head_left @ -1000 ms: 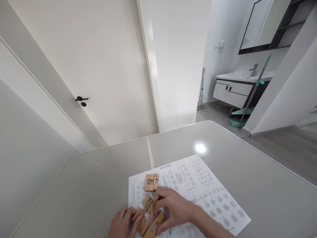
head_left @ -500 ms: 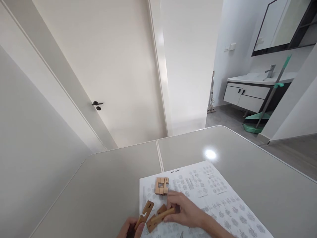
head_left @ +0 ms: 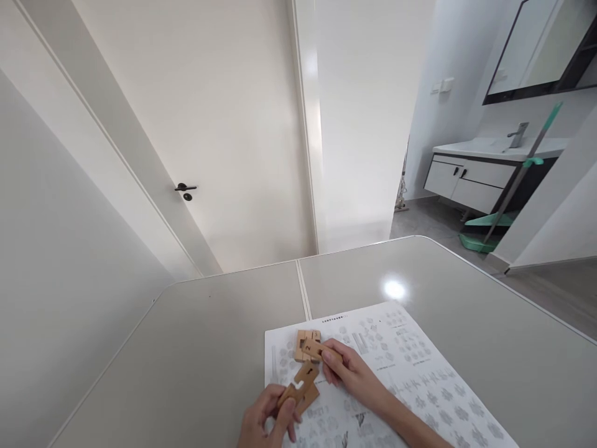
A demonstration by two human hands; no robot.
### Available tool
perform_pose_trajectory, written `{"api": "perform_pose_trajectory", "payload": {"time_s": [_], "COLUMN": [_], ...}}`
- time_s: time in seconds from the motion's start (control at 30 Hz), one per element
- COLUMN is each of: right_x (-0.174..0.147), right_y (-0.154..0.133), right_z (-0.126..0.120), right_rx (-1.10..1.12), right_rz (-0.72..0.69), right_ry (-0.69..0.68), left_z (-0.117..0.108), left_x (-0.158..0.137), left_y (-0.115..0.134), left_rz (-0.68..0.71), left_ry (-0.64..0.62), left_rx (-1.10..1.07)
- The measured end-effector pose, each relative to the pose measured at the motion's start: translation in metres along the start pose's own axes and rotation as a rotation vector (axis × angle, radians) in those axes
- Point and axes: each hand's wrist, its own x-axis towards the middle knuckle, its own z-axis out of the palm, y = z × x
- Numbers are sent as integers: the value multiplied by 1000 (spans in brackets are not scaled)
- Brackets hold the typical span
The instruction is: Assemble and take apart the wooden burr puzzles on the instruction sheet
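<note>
My left hand [head_left: 267,415] pinches a notched wooden puzzle piece [head_left: 306,373] with a dark mark on its face. Another wooden piece [head_left: 310,397] shows just behind it; whether my fingers hold it or it lies on the paper, I cannot tell. In my right hand [head_left: 347,368] is a flat wooden puzzle piece [head_left: 310,348] marked with a 2, gripped between thumb and fingers. That piece overlaps a small block of fitted wooden pieces [head_left: 314,335] and partly hides it; contact between them is unclear.
Beneath the pieces lies a printed sheet [head_left: 420,373] of small diagrams on a grey table [head_left: 214,348]. A seam [head_left: 303,289] runs across the tabletop. Beyond its far edge are a door [head_left: 242,155], a sink cabinet [head_left: 471,180] and a green broom and dustpan [head_left: 476,242].
My right hand has moved up toward the block and turned its piece so the marked face shows. My left hand has come up and right with its notched piece.
</note>
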Motion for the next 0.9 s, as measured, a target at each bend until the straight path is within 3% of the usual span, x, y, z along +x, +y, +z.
{"api": "perform_pose_trajectory", "payload": {"time_s": [0.1, 0.3, 0.67, 0.9], "right_x": [1, -1, -3, -6], "right_y": [2, -3, -6, -7], "right_z": [0, 0, -1, -1], "right_rx": [7, 55, -80, -298], "right_rz": [-18, -1, 8, -163], "right_ry": [45, 48, 42, 62], "left_z": [6, 15, 23, 26], "left_x": [17, 35, 39, 40], "left_y": [13, 11, 6, -2], "left_rz": [-9, 27, 11, 28], "left_ry": [-123, -157, -94, -57], "left_rx": [-12, -71, -102, -102]}}
